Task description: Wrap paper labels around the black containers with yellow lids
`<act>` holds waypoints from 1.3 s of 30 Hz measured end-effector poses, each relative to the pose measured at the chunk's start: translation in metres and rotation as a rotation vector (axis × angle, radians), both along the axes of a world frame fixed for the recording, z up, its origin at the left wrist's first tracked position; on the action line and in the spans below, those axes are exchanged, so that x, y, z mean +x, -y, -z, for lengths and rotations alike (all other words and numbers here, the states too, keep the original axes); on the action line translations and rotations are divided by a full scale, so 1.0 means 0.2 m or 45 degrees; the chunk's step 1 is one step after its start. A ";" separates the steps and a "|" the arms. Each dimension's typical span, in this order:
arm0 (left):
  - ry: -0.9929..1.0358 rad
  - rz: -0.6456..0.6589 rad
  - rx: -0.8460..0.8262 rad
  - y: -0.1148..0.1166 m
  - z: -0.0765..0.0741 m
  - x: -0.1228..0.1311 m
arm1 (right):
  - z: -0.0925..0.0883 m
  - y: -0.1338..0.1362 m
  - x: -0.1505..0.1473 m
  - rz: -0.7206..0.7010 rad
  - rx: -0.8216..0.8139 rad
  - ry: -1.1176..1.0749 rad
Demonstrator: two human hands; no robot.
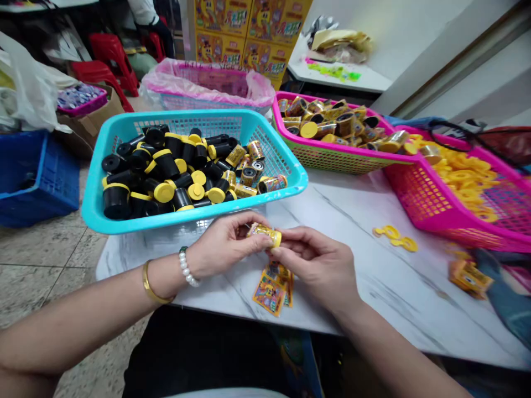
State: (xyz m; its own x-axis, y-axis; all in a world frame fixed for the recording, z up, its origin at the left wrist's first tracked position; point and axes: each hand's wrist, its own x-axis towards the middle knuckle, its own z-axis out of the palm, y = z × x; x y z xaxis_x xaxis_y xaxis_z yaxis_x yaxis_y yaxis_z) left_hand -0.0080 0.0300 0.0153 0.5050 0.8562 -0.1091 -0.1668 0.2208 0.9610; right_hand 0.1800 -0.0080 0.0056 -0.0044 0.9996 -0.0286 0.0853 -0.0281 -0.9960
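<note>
Head view: left hand (224, 243), right hand (321, 265) both pinch one yellow-ended canister (265, 232); cartons (244, 34) shout "魔…杯!", middle character blurred.

Behind the left hand (222, 243), the person wears a pearly white, round-beaded bracelet (189, 269), partly dark green, and a smooth, gold-coloured bangle (147, 282) on the bare forearm (103, 315), with black clothing (199, 354) over the lap.

Printed yellow cartons (249, 30) stand stacked at the back. To their right, a white side table (369, 83) bears bright green pieces (336, 71) and crumpled yellowish material (344, 41). On the left, a blue crate (58, 193) sits on the tiled floor (29, 282), with red plastic chairs (112, 52) beyond it (a person (143, 11) in a white top is near them, only partly in view).
</note>
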 end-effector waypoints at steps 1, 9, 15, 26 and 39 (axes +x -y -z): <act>0.010 -0.011 0.020 0.00 0.00 0.00 | -0.01 -0.01 0.00 -0.002 -0.078 -0.032; -0.253 0.080 -0.064 -0.01 0.02 0.00 | -0.05 -0.06 0.02 -0.305 -0.242 -0.279; 0.090 0.292 -0.309 -0.03 0.03 -0.01 | -0.01 -0.05 0.03 -0.274 -0.095 -0.364; 0.037 0.280 -0.459 -0.04 0.01 -0.01 | 0.02 -0.05 0.03 -0.177 0.303 -0.030; 0.041 0.274 -0.562 -0.04 -0.01 0.01 | 0.02 -0.01 0.00 -0.240 0.765 0.443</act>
